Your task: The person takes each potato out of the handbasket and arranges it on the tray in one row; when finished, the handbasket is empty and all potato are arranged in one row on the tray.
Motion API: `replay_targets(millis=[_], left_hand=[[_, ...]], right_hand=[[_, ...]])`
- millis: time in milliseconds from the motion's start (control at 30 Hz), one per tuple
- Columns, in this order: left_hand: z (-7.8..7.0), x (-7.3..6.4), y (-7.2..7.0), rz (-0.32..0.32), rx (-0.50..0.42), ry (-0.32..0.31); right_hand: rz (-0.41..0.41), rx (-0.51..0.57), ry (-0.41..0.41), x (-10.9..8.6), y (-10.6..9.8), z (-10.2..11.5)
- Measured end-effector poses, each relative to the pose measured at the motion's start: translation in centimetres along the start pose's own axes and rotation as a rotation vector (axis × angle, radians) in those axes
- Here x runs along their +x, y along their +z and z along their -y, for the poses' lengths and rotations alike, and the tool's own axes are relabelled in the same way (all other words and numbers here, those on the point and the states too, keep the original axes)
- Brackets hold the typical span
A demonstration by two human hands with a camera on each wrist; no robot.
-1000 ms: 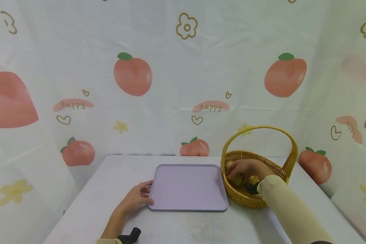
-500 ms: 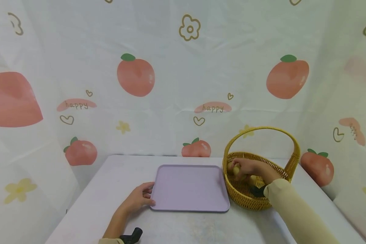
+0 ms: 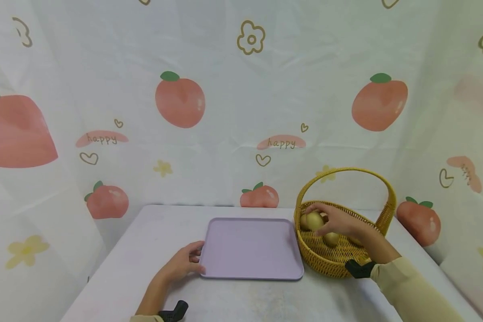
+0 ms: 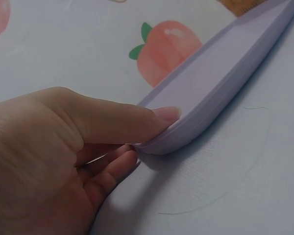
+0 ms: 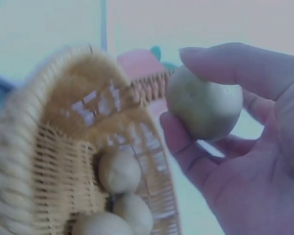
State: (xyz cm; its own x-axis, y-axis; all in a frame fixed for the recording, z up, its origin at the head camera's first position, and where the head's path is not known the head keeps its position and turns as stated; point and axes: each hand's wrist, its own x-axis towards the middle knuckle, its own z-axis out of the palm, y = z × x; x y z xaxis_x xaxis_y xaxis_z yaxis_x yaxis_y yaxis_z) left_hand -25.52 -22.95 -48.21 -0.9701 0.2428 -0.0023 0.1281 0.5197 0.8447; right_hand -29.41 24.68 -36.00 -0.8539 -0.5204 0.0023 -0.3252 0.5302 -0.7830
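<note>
My right hand point(image 3: 340, 222) pinches a round yellow-green fruit point(image 3: 315, 221) between thumb and fingers, over the left part of a wicker basket point(image 3: 326, 267). The right wrist view shows this fruit point(image 5: 206, 107) held up beside the basket's side, apart from several like it inside. My left hand point(image 3: 180, 264) holds the left edge of a flat lilac tray point(image 3: 251, 248). In the left wrist view its thumb point(image 4: 164, 117) lies over the tray's rim, while the other fingers curl at the outer side, partly hidden. No object lies on the tray.
The basket's tall arched handle point(image 3: 354, 169) rises above its opening. More round fruits point(image 3: 331, 239) lie in the basket, next to the tray's right edge. A white table point(image 3: 241, 299) carries both, with a fruit-printed curtain point(image 3: 217, 174) behind it.
My right hand has taken hold of a fruit among the others and lifted it a little, turning so the fruit shows plainly. The left hand stays at the tray, which has not moved.
</note>
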Motion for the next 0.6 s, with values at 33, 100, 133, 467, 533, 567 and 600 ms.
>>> replay_targets(millis=[33, 100, 133, 467, 533, 567, 600], left_hand=[[0.0, 0.0, 0.0, 0.011, 0.003, 0.003], [0.1, 0.0, -0.1, 0.033, 0.001, 0.009], [0.1, 0.1, -0.1, 0.037, 0.001, 0.011], [0.0, 0.1, 0.0, 0.029, 0.000, -0.014], [0.0, 0.0, 0.0, 0.033, 0.006, -0.014], [0.0, 0.0, 0.0, 0.039, 0.008, -0.013], [0.0, -0.1, 0.0, 0.038, 0.010, -0.012]], right_hand=[[0.004, 0.022, -0.020, -0.1, 0.2, 0.1], [0.013, 0.063, -0.050, -0.2, 0.8, 0.3], [0.013, 0.076, -0.063, -0.2, 1.2, 0.5], [-0.085, 0.011, -0.170, 1.5, 5.7, 2.6], [-0.095, -0.040, -0.197, 2.3, 6.7, 3.0], [-0.098, -0.060, -0.208, 2.7, 7.2, 3.2], [-0.093, -0.072, -0.215, 3.1, 7.8, 3.5]])
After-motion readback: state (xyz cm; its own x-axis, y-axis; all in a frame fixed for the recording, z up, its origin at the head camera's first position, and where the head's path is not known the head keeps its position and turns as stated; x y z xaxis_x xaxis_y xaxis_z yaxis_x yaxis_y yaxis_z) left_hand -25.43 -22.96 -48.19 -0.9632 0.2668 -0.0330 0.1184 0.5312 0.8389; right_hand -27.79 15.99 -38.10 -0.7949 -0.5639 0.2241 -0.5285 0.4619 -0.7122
